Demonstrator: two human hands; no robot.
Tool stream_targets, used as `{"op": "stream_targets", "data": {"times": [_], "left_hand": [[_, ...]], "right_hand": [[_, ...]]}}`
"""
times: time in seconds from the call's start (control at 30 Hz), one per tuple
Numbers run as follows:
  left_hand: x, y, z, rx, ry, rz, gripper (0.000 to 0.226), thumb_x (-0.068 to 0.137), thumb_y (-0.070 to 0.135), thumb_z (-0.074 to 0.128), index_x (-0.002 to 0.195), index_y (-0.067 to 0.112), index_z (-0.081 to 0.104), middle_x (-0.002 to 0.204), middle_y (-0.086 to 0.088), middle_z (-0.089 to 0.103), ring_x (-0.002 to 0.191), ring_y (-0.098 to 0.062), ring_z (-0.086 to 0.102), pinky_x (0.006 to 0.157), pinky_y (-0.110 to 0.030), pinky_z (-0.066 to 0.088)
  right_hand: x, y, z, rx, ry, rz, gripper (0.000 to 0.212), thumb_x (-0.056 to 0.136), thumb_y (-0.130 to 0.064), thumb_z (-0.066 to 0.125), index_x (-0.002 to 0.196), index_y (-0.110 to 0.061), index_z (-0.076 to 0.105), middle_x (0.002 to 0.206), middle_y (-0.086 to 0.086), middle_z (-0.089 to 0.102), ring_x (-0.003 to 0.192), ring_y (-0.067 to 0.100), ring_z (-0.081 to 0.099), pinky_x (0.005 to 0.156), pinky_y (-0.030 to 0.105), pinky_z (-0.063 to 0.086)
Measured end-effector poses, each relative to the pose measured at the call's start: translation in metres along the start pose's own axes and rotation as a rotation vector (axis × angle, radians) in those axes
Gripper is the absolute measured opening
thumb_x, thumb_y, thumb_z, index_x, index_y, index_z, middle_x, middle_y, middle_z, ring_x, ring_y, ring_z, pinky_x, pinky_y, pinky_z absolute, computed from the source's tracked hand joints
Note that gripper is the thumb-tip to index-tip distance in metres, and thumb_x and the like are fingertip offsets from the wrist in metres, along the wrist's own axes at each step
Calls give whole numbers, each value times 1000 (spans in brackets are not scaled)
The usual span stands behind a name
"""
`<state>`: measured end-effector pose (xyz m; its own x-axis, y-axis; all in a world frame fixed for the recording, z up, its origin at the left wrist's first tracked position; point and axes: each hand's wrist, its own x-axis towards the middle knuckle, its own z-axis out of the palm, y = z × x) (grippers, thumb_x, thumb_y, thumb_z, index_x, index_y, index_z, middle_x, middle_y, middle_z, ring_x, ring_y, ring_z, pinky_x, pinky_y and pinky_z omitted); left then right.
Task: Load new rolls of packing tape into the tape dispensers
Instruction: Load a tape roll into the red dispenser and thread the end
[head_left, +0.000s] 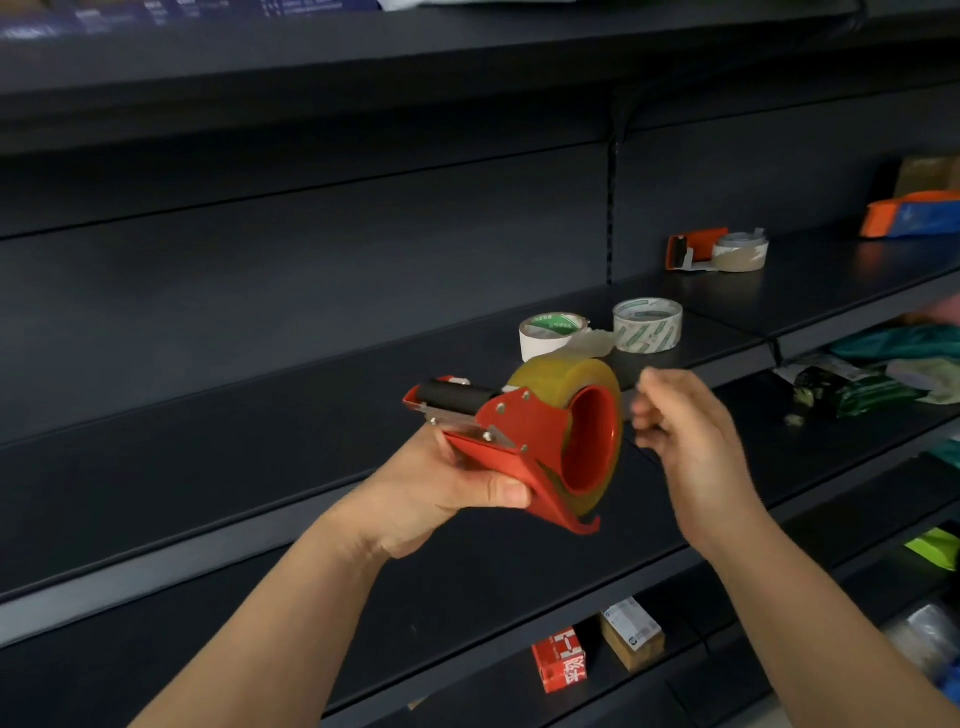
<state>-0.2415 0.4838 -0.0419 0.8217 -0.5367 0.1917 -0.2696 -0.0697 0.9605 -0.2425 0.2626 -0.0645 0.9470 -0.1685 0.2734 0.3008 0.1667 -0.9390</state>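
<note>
Red dispenser (519, 447) w/ roll in left grip (441, 493)

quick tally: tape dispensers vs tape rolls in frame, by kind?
Red tape dispensers: 2 (held in left hand, clear roll loaded; on dark shelf)
Tape rolls: 4 (loaded; by shelf dispenser; loose)
Total: 6

A red tape dispenser (511, 441) is held tilted in front of the dark shelf (260, 395), a yellowish clear roll (566, 376) seated on its red hub. On that shelf behind it lie two flat rolls with green print (551, 335) (648, 325). Farther right on the shelf lies a second orange-red dispenser (693, 248) carrying a roll (740, 252).
</note>
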Motion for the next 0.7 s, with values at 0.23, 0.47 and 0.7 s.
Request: {"op": "stream_targets", "data": {"times": [0.23,0.47,0.7], "left_hand": [[19,-7,62,83,14,-15,34,90,-3,62,123,0,61,121,-16,68,113,-28,65,99,-46,51],[49,35,50,363,296,-130,37,91,-11,46,88,16,71,90,3,72,90,-13,66,83,-41,57],[81,36,70,244,240,-336,46,95,49,53,132,22,57,137,8,53,124,-11,47,111,-43,39]], "right_hand": [[-23,-13,-25,-506,-450,-29,61,71,-42,82,123,-31,52,113,-12,69,105,0,65,88,23,53],[-34,-2,-73,-201,-383,89,49,84,-1,67,125,-23,51,111,-10,71,106,5,66,82,18,52],[-34,-12,-84,-222,-586,110,59,85,7,64,132,-23,44,119,-6,70,111,16,67,91,25,52]]}}
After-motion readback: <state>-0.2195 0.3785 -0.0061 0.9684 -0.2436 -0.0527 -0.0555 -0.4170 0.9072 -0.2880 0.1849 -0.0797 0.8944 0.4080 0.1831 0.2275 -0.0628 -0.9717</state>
